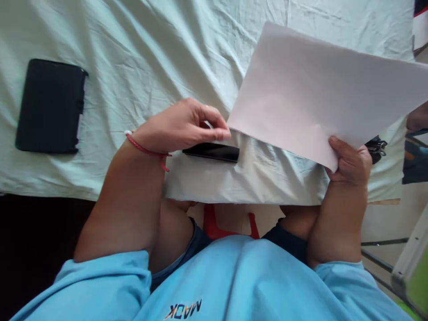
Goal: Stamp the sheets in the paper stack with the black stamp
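Observation:
A large sheet of white paper is held raised and tilted over the cloth-covered table. My left hand, with a red string on its wrist, is closed in a pinch at the sheet's near left corner. My right hand grips the near edge toward the right, thumb on top and the other fingers mostly hidden beneath. Just below my left hand lies a shiny black, long, narrow object; its kind is unclear. Beside my right hand is a small black thing with metal parts, partly hidden.
A flat black case-like object lies on the left of the pale green tablecloth. The table's near edge runs just ahead of my lap, with a red stool below. A metal-framed object with a green panel stands at lower right.

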Demonstrator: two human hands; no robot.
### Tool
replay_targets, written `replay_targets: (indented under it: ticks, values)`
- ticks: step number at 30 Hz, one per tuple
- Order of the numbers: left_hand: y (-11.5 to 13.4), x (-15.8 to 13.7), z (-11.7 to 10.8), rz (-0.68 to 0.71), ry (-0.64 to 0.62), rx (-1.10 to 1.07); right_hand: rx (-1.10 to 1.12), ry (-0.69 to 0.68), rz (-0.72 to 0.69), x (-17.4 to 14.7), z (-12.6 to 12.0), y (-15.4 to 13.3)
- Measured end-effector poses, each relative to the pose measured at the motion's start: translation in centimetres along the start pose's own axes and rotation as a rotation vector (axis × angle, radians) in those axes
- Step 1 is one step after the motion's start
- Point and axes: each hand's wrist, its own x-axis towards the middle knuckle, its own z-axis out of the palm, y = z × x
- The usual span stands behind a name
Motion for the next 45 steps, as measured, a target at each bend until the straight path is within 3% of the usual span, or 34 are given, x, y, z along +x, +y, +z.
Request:
replay_targets:
  ticks: [3, 5, 10, 15, 23, 34, 40, 45]
  values:
    - [0.1, 0.4, 0.6, -0.094, 0.369, -0.179, 0.048, 0.008, -0.033, -0.5, 0.6, -0.1]
    - [0.2, 0.9, 0.9, -0.134, 0.461, -0.278, 0.075, -0.001, -0.06, -0.9, 1.0, -0.2]
    - [0.5, 1.4, 1.2, -0.133, 0.246, -0.344, 0.082, -0.057, -0.066, -1.5, 1.3, -0.1]
    - [0.6, 1.2, 1.2, -0.13, 0.192, -0.162, 0.062, -0.036, -0.114, -1.4, 1.2, 0.4]
    - [0.5, 1.1, 1.2, -0.11, 0.219, -0.224, 0.074, -0.04, -0.08, -1.1, 1.2, 0.8]
    - [0.4, 0.9, 1.1, -0.103, 0.21, -0.139, 0.076, -0.02, -0.076, -0.7, 1.3, 1.1]
    - [0.4, 0.8, 0.7, -0.141, 0.134, -0.073, 0.065, -0.008, -0.089, -0.5, 1.0, 1.1]
    - [0.4, 0.9, 1.0, -0.095, 0.193, -0.228, 0.077, -0.024, -0.114, -0.7, 0.9, 1.0]
